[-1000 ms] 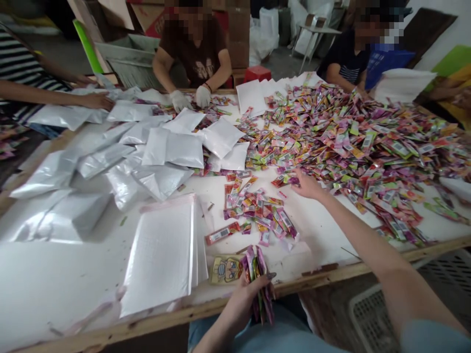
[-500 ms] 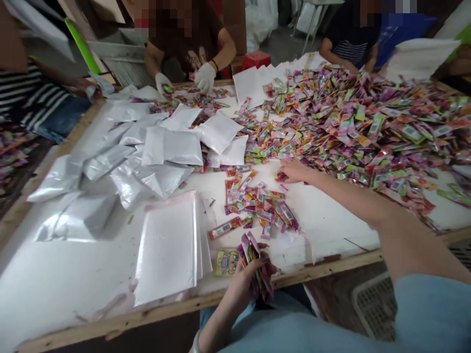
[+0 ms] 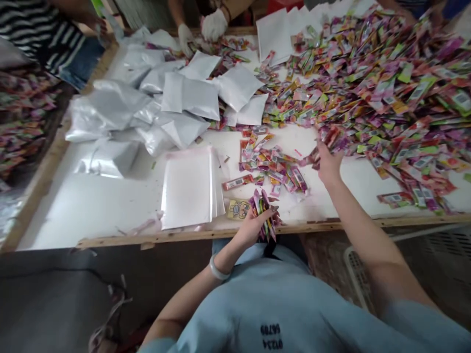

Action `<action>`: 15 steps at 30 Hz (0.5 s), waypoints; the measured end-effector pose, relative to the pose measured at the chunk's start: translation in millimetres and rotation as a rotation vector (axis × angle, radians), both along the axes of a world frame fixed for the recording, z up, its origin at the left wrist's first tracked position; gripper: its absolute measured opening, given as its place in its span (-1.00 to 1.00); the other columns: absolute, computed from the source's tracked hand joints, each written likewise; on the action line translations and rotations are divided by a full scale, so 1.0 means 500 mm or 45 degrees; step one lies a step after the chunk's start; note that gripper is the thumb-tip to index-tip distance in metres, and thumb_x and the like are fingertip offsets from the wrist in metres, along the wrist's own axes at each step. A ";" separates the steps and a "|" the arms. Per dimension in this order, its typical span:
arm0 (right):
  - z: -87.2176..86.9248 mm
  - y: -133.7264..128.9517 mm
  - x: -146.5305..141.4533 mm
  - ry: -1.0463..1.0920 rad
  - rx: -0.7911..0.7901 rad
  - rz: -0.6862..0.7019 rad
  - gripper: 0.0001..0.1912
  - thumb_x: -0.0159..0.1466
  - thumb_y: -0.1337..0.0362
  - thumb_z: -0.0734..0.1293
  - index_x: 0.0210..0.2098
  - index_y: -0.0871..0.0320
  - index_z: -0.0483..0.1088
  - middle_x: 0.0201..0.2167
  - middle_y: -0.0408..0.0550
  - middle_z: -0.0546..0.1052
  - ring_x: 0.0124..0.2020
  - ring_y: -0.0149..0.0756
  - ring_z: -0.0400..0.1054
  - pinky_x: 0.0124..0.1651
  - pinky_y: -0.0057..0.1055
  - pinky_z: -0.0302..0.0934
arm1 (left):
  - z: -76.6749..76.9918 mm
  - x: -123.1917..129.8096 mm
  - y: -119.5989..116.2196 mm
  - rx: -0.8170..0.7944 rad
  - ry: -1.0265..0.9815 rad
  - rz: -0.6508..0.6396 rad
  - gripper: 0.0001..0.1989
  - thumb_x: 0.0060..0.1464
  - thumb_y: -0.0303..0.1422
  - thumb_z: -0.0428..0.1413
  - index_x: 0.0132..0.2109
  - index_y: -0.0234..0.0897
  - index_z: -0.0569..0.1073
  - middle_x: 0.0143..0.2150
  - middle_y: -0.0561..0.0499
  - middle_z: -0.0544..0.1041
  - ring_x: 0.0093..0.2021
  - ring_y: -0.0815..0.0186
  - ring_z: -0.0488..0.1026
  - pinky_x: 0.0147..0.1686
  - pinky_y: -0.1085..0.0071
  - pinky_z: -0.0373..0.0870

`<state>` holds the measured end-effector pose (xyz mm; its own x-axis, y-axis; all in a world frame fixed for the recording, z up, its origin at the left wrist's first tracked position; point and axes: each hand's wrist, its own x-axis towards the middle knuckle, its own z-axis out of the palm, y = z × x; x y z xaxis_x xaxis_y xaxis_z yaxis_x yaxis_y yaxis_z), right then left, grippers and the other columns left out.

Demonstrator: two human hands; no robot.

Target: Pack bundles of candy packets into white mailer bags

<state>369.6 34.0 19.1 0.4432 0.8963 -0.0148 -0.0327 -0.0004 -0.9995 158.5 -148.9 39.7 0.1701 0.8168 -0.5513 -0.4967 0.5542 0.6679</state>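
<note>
A fanned bunch of small colourful packets (image 3: pixel 264 212) is gripped in my left hand (image 3: pixel 252 229), just above the near table edge. My right hand (image 3: pixel 330 166) is closed around a few reddish packets (image 3: pixel 331 137) at the near side of the big heap of packets (image 3: pixel 353 83). Between my hands, a small loose pile of packets (image 3: pixel 272 164) lies on the white tabletop. Left of it is a stack of flat white padded mailers (image 3: pixel 189 189), with a yellow card bearing a cartoon figure (image 3: pixel 238 209) beside it.
Filled silvery-white mailers (image 3: pixel 191 95) are piled at the table's left. More flat mailers (image 3: pixel 274 37) lie at the back. Across the table work a co-worker's gloved hands (image 3: pixel 214 25). A wooden rim (image 3: pixel 206 234) borders the table. A plastic crate (image 3: pixel 356 269) stands below right.
My right hand has lifted from the heap's edge, turned, and now holds packets. My left hand keeps its bunch. The camera has tilted further down.
</note>
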 end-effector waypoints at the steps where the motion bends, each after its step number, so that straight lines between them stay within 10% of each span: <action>1: 0.027 -0.052 -0.018 0.130 -0.100 0.143 -0.66 0.11 0.03 0.50 -0.41 0.07 0.32 -0.61 -0.27 0.40 -0.60 -0.36 0.35 -0.53 -0.43 0.32 | -0.002 -0.003 -0.003 0.025 0.026 0.035 -0.59 -0.13 -0.14 0.47 -0.26 -0.33 0.56 -0.40 -0.01 0.61 -0.36 0.27 0.55 -0.26 0.35 0.49; 5: 0.074 -0.321 -0.089 0.511 -0.862 0.601 -0.62 -0.01 0.01 0.59 -0.38 0.08 0.46 -0.60 -0.18 0.51 -0.65 -0.36 0.34 -0.61 -0.43 0.26 | -0.010 -0.024 -0.024 0.051 0.029 0.067 -0.58 -0.14 -0.20 0.48 -0.16 -0.30 0.60 -0.23 -0.03 0.66 -0.21 0.24 0.57 -0.11 0.33 0.48; 8: 0.066 -0.455 -0.117 0.655 -1.002 0.708 -0.59 -0.01 -0.04 0.59 -0.34 0.09 0.53 -0.54 -0.14 0.56 -0.57 -0.30 0.42 -0.46 -0.37 0.37 | -0.011 -0.045 -0.044 -0.042 -0.026 -0.067 -0.58 -0.16 -0.20 0.48 -0.18 -0.32 0.60 -0.26 -0.05 0.67 -0.26 0.21 0.58 -0.14 0.30 0.49; 15: 0.048 -0.464 -0.125 0.292 -0.749 0.915 -0.63 -0.02 0.02 0.60 -0.39 0.10 0.51 -0.44 -0.09 0.62 -0.34 -0.18 0.51 -0.10 -0.20 0.41 | -0.026 -0.058 -0.075 -0.021 -0.003 -0.070 -0.44 -0.17 -0.13 0.48 -0.03 -0.29 0.61 -0.06 -0.11 0.71 0.01 0.02 0.62 0.09 0.20 0.49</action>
<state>307.0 -197.8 42.9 -0.2798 0.7744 -0.5674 -0.0240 -0.5965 -0.8023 129.2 -186.6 26.9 0.2158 0.7970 -0.5641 -0.4668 0.5916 0.6573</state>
